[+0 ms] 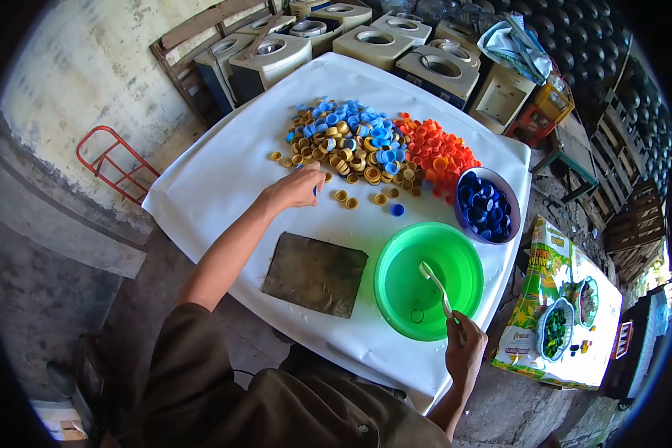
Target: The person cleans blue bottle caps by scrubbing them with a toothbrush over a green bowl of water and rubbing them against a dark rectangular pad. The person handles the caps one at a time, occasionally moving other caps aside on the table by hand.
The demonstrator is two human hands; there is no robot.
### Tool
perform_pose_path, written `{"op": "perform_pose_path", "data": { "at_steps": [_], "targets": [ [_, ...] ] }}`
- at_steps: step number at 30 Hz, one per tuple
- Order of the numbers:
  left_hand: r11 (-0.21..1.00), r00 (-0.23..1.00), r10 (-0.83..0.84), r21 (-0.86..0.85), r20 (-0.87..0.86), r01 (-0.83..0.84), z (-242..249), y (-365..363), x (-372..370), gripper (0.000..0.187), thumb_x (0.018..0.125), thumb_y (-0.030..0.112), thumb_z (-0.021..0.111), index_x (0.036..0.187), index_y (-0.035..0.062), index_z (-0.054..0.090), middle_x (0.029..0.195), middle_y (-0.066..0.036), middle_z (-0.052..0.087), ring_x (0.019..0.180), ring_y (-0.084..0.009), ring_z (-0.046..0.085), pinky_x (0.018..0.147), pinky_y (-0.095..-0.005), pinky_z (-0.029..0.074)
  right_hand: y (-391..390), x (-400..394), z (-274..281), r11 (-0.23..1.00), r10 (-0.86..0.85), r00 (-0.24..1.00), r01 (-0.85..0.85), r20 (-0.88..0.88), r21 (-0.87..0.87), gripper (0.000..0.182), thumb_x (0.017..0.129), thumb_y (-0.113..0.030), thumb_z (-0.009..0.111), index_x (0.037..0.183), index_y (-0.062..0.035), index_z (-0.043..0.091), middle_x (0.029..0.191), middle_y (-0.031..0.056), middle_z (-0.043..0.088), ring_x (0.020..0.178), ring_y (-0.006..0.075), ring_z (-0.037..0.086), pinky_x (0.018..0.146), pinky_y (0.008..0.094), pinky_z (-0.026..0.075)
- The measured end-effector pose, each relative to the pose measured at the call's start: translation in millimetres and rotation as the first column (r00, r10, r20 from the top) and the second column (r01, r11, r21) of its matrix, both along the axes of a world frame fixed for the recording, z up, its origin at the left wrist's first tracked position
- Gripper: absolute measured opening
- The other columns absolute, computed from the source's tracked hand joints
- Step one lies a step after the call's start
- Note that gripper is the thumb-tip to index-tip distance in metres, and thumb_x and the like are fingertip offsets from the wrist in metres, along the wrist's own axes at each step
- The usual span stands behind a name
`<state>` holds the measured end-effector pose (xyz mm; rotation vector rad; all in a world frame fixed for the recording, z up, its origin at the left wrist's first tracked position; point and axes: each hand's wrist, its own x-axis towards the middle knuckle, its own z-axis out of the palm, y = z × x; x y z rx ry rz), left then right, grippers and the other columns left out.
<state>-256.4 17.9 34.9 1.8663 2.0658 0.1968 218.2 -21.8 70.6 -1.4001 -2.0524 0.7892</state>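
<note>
My left hand (302,187) is closed at the near edge of the heap of gold bottle caps (343,158), and a bit of dark blue bottle cap (315,191) shows between its fingers. My right hand (467,349) grips a white toothbrush (437,287) by its handle, the bristle end over the green basin (383,257). A small ring (417,316) lies in the basin's bottom. Light blue caps (362,117) top the gold ones, with orange caps (439,153) heaped to their right. One loose blue cap (397,210) sits on the white table cover (224,175).
A purple bowl (464,216) of dark blue caps stands behind the basin. A dark flat sheet (315,273) lies near my body. At the right, a second table (601,358) bears bowls of caps. Old machine casings (369,46) line the far side; a red metal frame (101,160) stands left.
</note>
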Motion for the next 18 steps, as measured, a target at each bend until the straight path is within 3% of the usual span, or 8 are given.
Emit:
{"op": "perform_pose_path", "data": {
  "at_steps": [6,9,12,15,18],
  "targets": [
    [0.992,0.999,0.023,0.124,0.032,-0.026,-3.3,-11.1,0.6,0.039,0.073,0.005,0.080,0.110,0.0027,0.067,0.111,-0.015,0.064,0.107,-0.0316,0.061,0.091,-0.0397,0.050,13.9,3.8,-3.0,0.998,0.069,0.993,-0.069,-0.092,0.011,0.018,0.092,-0.008,0.067,0.102,0.0062,0.070,0.084,0.0220,0.071,0.071,0.0322,0.071,0.065,0.0378,0.053],
    [0.988,0.980,0.151,-0.042,0.128,-0.147,22.6,-9.7,13.8,0.037,0.074,0.008,0.081,0.108,0.0029,0.069,0.111,-0.017,0.068,0.107,-0.0313,0.063,0.093,-0.0411,0.050,18.1,7.5,-5.4,0.994,0.103,0.989,-0.100,-0.108,0.038,0.017,0.091,-0.008,0.068,0.101,0.0060,0.070,0.083,0.0215,0.070,0.070,0.0327,0.070,0.065,0.0378,0.052],
    [0.994,0.995,0.080,0.067,0.062,-0.084,19.1,-14.3,17.5,0.032,0.076,0.008,0.080,0.105,0.0028,0.067,0.100,-0.015,0.070,0.098,-0.0320,0.066,0.087,-0.0414,0.052,22.9,8.4,-12.3,0.990,0.135,0.981,-0.128,-0.140,0.059,0.015,0.091,-0.007,0.068,0.100,0.0057,0.070,0.082,0.0209,0.070,0.069,0.0327,0.070,0.064,0.0379,0.052],
    [0.959,0.999,-0.033,0.281,0.011,0.028,-1.3,-16.9,12.2,0.029,0.078,0.009,0.078,0.102,0.0016,0.065,0.090,-0.014,0.070,0.087,-0.0304,0.068,0.081,-0.0398,0.053,25.0,6.9,-7.3,0.990,0.136,0.982,-0.139,-0.132,-0.013,0.015,0.091,-0.006,0.068,0.100,0.0055,0.070,0.081,0.0209,0.070,0.068,0.0325,0.070,0.063,0.0379,0.052],
    [0.984,0.971,0.098,0.126,0.219,-0.127,-1.8,-20.0,17.5,0.028,0.081,0.009,0.077,0.105,0.0046,0.063,0.083,-0.006,0.064,0.079,-0.0179,0.061,0.075,-0.0338,0.051,27.9,6.4,-11.0,0.986,0.166,0.972,-0.166,-0.164,0.016,0.015,0.091,-0.006,0.068,0.101,0.0051,0.070,0.081,0.0207,0.070,0.067,0.0321,0.069,0.062,0.0376,0.051]
  ]
}}
